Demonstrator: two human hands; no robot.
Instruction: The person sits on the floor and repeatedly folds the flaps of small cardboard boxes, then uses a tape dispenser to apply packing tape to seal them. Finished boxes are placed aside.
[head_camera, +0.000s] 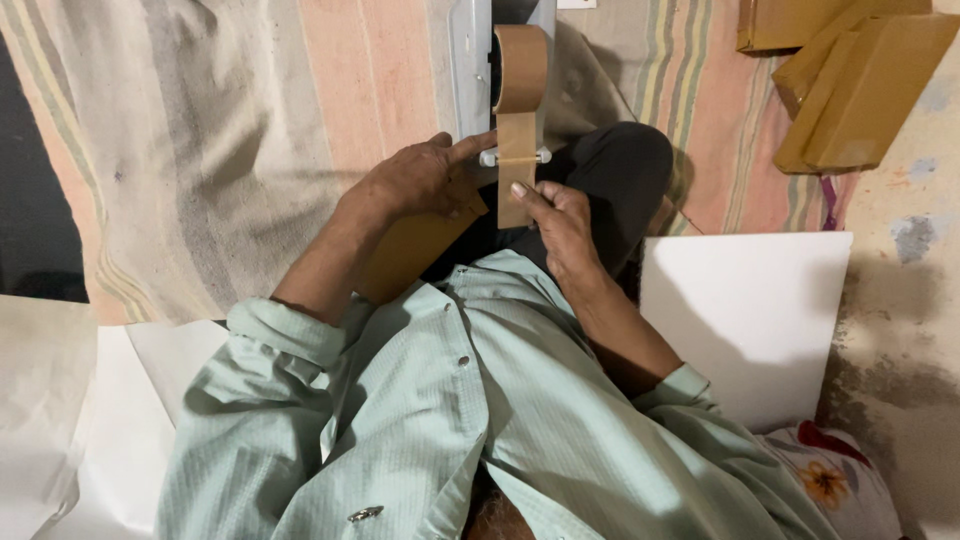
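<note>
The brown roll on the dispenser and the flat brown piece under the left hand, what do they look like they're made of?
The brown roll looks like plastic packing tape: smooth, slightly glossy, with a thin strip that the right hand pinches. The flat brown piece under the left hand looks like matte paper or thin cardboard, probably an envelope; its texture is too blurred to tell.
</note>
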